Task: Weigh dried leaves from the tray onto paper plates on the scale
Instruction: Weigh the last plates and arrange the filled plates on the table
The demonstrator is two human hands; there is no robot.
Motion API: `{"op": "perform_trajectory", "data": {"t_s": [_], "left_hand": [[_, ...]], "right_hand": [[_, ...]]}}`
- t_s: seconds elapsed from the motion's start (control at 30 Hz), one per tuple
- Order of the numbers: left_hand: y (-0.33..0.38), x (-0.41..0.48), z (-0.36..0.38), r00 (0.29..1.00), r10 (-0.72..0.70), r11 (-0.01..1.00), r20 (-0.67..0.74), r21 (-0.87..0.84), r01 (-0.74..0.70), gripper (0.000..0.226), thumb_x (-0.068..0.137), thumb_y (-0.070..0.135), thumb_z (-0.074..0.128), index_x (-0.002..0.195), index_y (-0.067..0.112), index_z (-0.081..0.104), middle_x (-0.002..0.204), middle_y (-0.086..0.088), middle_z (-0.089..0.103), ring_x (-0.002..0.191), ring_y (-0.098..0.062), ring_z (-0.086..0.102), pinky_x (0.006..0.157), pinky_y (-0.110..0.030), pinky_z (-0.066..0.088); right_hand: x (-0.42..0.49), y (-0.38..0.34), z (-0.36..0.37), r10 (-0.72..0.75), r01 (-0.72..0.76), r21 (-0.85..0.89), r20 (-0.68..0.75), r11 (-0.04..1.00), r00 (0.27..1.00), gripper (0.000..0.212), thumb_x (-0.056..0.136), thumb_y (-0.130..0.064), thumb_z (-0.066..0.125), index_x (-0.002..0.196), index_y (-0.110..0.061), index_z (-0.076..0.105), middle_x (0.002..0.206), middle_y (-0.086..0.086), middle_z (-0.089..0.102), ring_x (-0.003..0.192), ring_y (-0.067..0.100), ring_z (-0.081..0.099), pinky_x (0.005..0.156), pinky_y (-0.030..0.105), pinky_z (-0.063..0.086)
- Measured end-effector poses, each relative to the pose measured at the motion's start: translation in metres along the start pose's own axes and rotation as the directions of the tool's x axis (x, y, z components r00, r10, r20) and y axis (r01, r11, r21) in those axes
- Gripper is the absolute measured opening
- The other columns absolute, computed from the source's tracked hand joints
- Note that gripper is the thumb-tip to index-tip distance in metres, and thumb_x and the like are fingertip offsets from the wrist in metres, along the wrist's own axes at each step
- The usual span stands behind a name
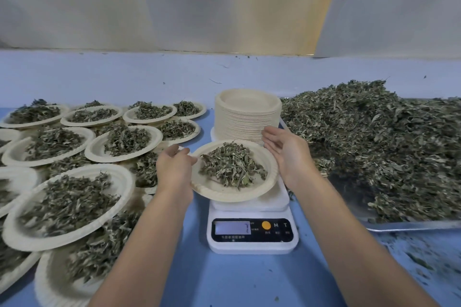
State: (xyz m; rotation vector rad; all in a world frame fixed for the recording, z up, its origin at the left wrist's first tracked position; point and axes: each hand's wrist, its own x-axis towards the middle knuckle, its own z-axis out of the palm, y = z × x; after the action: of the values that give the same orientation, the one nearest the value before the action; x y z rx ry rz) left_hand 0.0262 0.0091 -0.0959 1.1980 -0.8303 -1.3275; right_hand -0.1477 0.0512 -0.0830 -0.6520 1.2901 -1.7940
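1. The paper plate [219, 193] of dried leaves [232, 167] sits on the scale [252, 247]; left hand [174, 167] grips its rim, right hand [284, 151] hovers beside it, fingers [270, 135] straight.
2. Weighing looks finished; next, lift it level toward the filled plates [74, 207].

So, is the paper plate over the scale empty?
No, the plate over the scale holds a heap of dried leaves in its middle.
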Motion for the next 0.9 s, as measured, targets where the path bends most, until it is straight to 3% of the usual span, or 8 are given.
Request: {"op": "perform_trajectory", "data": {"t_s": [0.1,0.17,0.2,0.23,0.33,0.6,0.8,0.9], "left_hand": [[0.007,0.007,-0.008,1.0,-0.015,0.997,-0.025,-0.077,0.013,0.043,0.094,-0.007,0.045,0.135,0.007,0.042,0.086,0.003,0.055,0.092,-0.017,0.057,0.099,-0.039,0.043],[0.015,0.01,-0.015,0.998,0.002,0.996,-0.057,-0.092,-0.007,0.042,0.093,-0.008,0.045,0.131,0.008,0.044,0.091,0.004,0.056,0.099,-0.02,0.058,0.101,-0.043,0.043],[0.02,0.012,-0.019,0.997,0.014,0.995,-0.073,-0.096,-0.021,0.042,0.092,-0.01,0.045,0.13,0.009,0.045,0.096,0.003,0.058,0.103,-0.02,0.058,0.102,-0.043,0.043],[0.026,0.015,-0.024,0.996,0.025,0.994,-0.088,-0.106,-0.034,0.044,0.091,-0.012,0.044,0.13,0.009,0.046,0.103,0.001,0.059,0.107,-0.021,0.058,0.102,-0.044,0.043],[0.043,0.026,-0.04,0.986,0.048,0.988,-0.158,-0.137,-0.07,0.044,0.09,-0.014,0.042,0.127,0.008,0.047,0.114,-0.004,0.058,0.112,-0.022,0.057,0.102,-0.043,0.043],[0.076,0.049,-0.089,0.962,0.08,0.986,-0.261,-0.124,-0.115,0.035,0.09,-0.004,0.053,0.123,0.009,0.052,0.081,0.005,0.059,0.101,-0.021,0.06,0.098,-0.039,0.046],[0.085,0.061,-0.119,0.944,0.097,0.985,-0.316,-0.107,-0.136,0.041,0.091,0.003,0.055,0.131,0.005,0.049,0.115,-0.009,0.06,0.105,-0.022,0.055,0.097,-0.034,0.044],[0.091,0.066,-0.133,0.931,0.127,0.982,-0.343,-0.09,-0.167,0.039,0.093,0.01,0.053,0.132,0.007,0.049,0.117,-0.006,0.061,0.105,-0.021,0.057,0.095,-0.032,0.044]], "right_hand": [[0.0,-0.001,0.013,0.009,-0.008,-0.089,0.009,0.996,1.0,0.03,0.087,0.009,0.048,0.113,0.004,0.062,0.094,0.012,0.068,0.099,0.018,0.062,0.079,0.026,0.054],[0.001,-0.002,0.024,0.003,-0.001,-0.181,0.008,0.983,1.0,0.03,0.086,0.006,0.05,0.113,0.017,0.056,0.096,0.025,0.065,0.106,0.044,0.055,0.091,0.043,0.049],[0.0,-0.002,0.03,0.017,-0.013,-0.208,0.018,0.978,1.0,0.03,0.086,0.004,0.051,0.112,0.018,0.055,0.091,0.024,0.063,0.086,0.037,0.06,0.09,0.047,0.048],[0.0,-0.001,0.036,0.046,-0.036,-0.219,0.037,0.975,0.998,0.028,0.086,0.003,0.052,0.109,0.018,0.057,0.086,0.02,0.06,0.08,0.019,0.048,0.083,0.046,0.05],[-0.002,0.0,0.055,0.141,-0.108,-0.229,0.133,0.968,0.981,0.008,0.088,0.0,0.057,0.083,0.001,0.063,0.078,0.013,0.06,0.065,0.022,0.058,0.059,0.03,0.056],[-0.001,0.006,0.115,0.204,-0.129,-0.297,0.239,0.946,0.949,0.01,0.084,0.001,0.066,0.075,0.0,0.063,0.069,0.011,0.066,0.056,0.017,0.063,0.058,0.027,0.059],[0.002,0.024,0.167,0.222,-0.166,-0.228,0.251,0.959,0.942,0.011,0.085,0.005,0.063,0.075,0.001,0.06,0.068,0.011,0.063,0.043,0.01,0.062,0.041,0.019,0.05],[0.003,0.034,0.196,0.238,-0.187,-0.209,0.253,0.96,0.938,0.01,0.085,0.004,0.062,0.078,-0.001,0.058,0.076,0.012,0.063,0.055,0.014,0.063,0.041,0.019,0.05]]}}
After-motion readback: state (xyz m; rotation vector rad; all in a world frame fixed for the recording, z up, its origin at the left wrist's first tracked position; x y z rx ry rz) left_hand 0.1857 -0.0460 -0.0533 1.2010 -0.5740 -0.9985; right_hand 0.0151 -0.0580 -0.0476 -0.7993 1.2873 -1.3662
